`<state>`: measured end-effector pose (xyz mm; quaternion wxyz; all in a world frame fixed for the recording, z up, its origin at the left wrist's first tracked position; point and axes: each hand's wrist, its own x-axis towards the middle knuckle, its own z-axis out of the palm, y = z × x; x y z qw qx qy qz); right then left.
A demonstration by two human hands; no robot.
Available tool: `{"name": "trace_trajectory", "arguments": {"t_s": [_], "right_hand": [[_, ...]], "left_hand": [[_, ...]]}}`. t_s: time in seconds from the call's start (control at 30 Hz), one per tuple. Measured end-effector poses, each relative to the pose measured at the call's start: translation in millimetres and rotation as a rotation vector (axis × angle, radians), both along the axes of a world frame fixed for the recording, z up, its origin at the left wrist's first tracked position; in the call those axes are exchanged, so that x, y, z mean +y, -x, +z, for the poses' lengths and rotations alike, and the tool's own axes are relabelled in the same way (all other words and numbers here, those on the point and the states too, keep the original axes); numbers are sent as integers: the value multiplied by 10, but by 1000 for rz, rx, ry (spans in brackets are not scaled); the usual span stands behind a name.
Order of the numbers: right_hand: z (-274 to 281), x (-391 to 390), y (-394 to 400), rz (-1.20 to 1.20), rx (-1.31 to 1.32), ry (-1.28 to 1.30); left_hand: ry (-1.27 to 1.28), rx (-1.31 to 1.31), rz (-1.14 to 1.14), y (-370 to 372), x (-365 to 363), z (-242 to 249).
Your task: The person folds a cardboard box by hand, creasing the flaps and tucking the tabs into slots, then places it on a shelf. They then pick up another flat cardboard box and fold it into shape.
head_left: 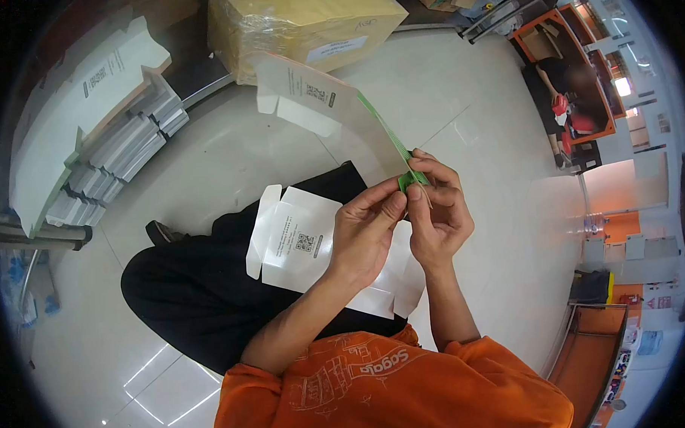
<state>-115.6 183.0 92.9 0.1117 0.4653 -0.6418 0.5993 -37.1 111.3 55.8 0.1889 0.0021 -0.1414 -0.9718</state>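
A flat white carton blank (343, 112) with a QR code and a green edge is held up in front of me. My left hand (367, 236) pinches its green end between thumb and fingers. On the same end, close beside it, my right hand (439, 210) is closed with the thumb and fingertips. The small green flap between the fingertips is partly hidden. Across my lap lies a second white carton blank (283, 250), unfolded, with printed text and a QR code; my left forearm covers part of it.
A stack of flat carton blanks (90, 109) lies at the left. Behind the held blank stands a large wrapped brown box (298, 27). On the far right, a person (572, 89) is beside an orange-framed shelf (525, 45). An orange-sided rack (588, 341) stands at the lower right.
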Motion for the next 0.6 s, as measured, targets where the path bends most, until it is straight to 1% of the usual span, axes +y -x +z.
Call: {"name": "trace_trajectory", "arguments": {"t_s": [0.1, 0.27, 0.4, 0.47, 0.6], "right_hand": [[3, -4, -4, 20, 12, 28], [-28, -23, -59, -19, -60, 112], [-29, -45, -92, -30, -82, 109], [-31, -50, -111, -24, -202, 170], [-38, -42, -78, -33, -204, 129]], "left_hand": [[23, 34, -11, 11, 27, -11], [14, 49, -6, 33, 66, -71], [6, 98, -34, 35, 30, -63], [19, 72, -24, 27, 31, -48], [17, 69, -6, 39, 27, -73]]}}
